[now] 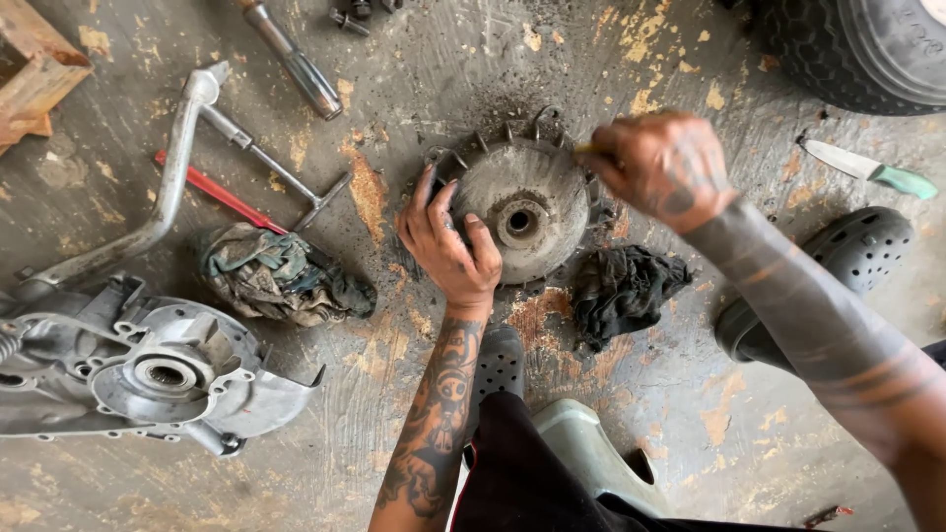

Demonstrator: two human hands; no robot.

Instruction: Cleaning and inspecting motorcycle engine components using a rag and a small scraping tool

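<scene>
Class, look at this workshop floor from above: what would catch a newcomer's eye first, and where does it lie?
At the centre lies a round finned flywheel, steadied by the left hand on its left edge while the right hand works a small tool at its upper right rim. At lower left sits a grey engine cover, with a dirty rag beside it. A black rag lies just right of the flywheel.
</scene>
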